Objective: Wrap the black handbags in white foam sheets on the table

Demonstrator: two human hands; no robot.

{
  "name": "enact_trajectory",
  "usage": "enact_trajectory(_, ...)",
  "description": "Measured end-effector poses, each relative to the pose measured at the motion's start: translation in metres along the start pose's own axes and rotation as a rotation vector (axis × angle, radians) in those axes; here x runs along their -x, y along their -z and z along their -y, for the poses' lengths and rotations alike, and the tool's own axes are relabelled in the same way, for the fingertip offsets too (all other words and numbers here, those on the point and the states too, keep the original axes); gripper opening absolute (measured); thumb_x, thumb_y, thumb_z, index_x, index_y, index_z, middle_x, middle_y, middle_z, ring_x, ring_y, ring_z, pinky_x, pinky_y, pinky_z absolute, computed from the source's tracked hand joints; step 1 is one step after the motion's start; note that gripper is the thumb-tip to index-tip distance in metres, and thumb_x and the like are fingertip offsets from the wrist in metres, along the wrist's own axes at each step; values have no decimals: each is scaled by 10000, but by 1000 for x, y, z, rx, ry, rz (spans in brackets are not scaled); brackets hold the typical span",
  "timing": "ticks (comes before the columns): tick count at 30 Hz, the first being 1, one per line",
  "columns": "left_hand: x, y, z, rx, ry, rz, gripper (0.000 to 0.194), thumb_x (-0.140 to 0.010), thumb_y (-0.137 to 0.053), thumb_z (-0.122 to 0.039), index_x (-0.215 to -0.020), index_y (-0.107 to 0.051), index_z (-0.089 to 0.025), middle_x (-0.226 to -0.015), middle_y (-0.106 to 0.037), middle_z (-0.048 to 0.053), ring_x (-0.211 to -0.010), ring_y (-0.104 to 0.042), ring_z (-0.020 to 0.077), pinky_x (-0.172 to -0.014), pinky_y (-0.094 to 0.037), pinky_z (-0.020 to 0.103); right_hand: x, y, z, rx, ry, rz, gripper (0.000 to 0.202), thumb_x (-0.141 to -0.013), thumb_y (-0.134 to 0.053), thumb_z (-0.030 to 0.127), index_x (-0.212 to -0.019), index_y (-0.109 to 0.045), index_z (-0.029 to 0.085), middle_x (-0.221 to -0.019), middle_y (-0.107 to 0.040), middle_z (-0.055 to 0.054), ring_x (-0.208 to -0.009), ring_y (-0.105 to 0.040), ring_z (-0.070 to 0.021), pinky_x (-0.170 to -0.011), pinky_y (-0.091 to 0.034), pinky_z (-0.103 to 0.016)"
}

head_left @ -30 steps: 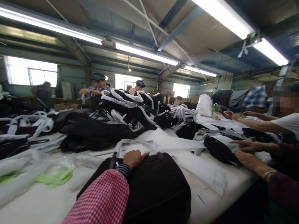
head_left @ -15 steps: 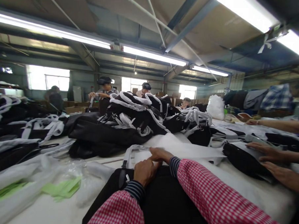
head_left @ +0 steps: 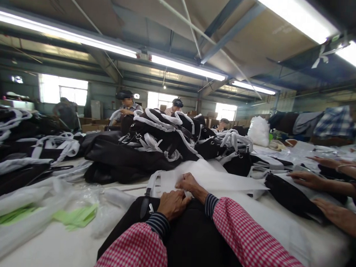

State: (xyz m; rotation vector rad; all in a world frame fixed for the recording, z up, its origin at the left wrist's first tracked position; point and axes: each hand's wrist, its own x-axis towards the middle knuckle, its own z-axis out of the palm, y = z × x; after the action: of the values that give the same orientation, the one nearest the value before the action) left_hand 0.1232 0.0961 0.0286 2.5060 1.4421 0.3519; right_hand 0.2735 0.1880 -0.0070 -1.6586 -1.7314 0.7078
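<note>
A black bag [head_left: 203, 241] lies in front of me, with a small black strap tab [head_left: 144, 205] and a silver zip pull [head_left: 151, 208] near its top left. My left hand [head_left: 172, 205] is closed over the bag's top edge, its fingers bent. Just beyond it, my right hand [head_left: 190, 184] is closed with its fingertips pressed together; what they pinch is hidden. A strap wrapped in white [head_left: 152, 182] rises from the bag to the left of my hands. White foam sheet [head_left: 223, 177] lies right behind my right hand.
Black bags with white-wrapped straps [head_left: 154, 128] are heaped across the table. On the left lie green slips [head_left: 77, 217] among clear plastic. At right, another person's hands [head_left: 308, 180] rest by a black bag [head_left: 290, 193]. Several people stand beyond the heap.
My two hands remain at the bag's top edge, with only a slight shift of the fingers. At right, the other hands have moved over their bag. The view has tilted slightly.
</note>
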Motion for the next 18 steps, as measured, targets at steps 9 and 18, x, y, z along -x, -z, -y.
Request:
enact_trajectory(9, 22, 2, -7, -73, -200, 24, 565, -1056, -241, -566, -1241, -622, -192, -1224, -681, 133, -1164, -613, 363, -1023, -431, 572, 9, 18, 4, -253, 23, -280, 260, -959, -705, 359, -838, -652, 134, -791, -646, 12, -660, -599, -121, -623, -515, -257)
enact_trajectory(18, 30, -14, -8, -85, -208, -142, 459, -1062, -396, -513, -1303, -623, -195, -1240, -646, 115, -1176, -563, 335, -1072, -403, 552, 28, 50, 37, -404, 77, -343, 184, -674, -757, 298, -752, -671, 156, -674, -663, 12, -638, -590, -151, -604, -427, -253)
